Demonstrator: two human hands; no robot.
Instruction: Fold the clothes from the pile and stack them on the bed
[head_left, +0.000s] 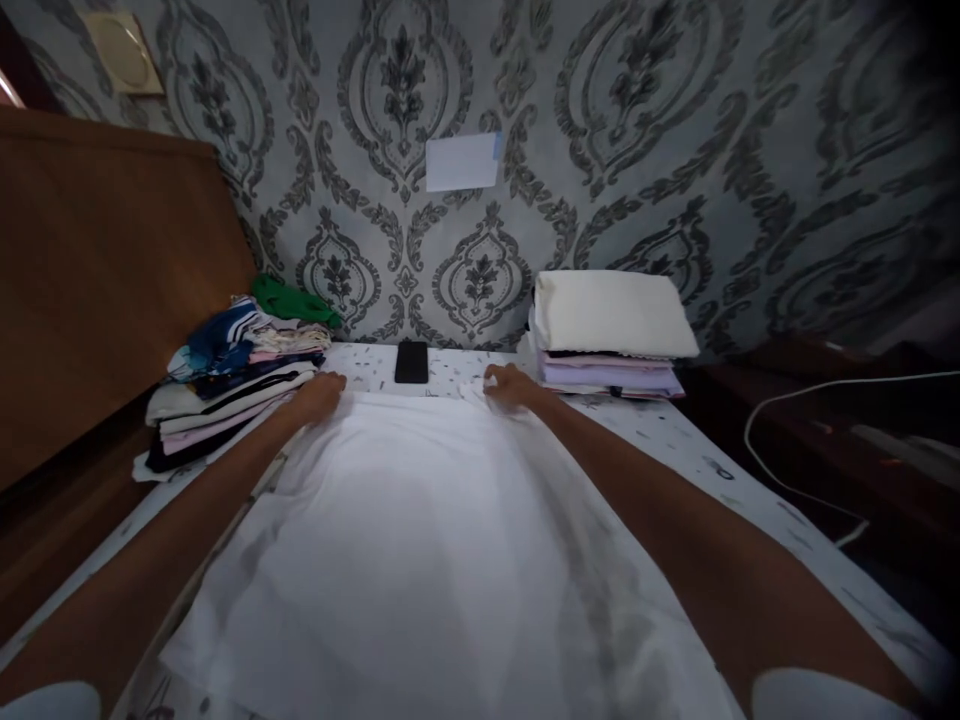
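Observation:
A thin white garment lies spread over the patterned sheet, its near part running out at the bottom of the view. My left hand is closed at its far left corner, fingers curled over the fabric. At the far right corner my right hand pinches a bit of the same cloth, with a small bunched end beside the fingertips. Both arms reach forward along the garment's sides. Shallow creases run across the far edge between the hands. What kind of garment it is cannot be made out for certain.
A pile of folded clothes with a green cloth stands left, by a wooden panel. Folded clothes topped by a cream cloth stand right. A black phone-like object lies near the wall. A white cable hangs right.

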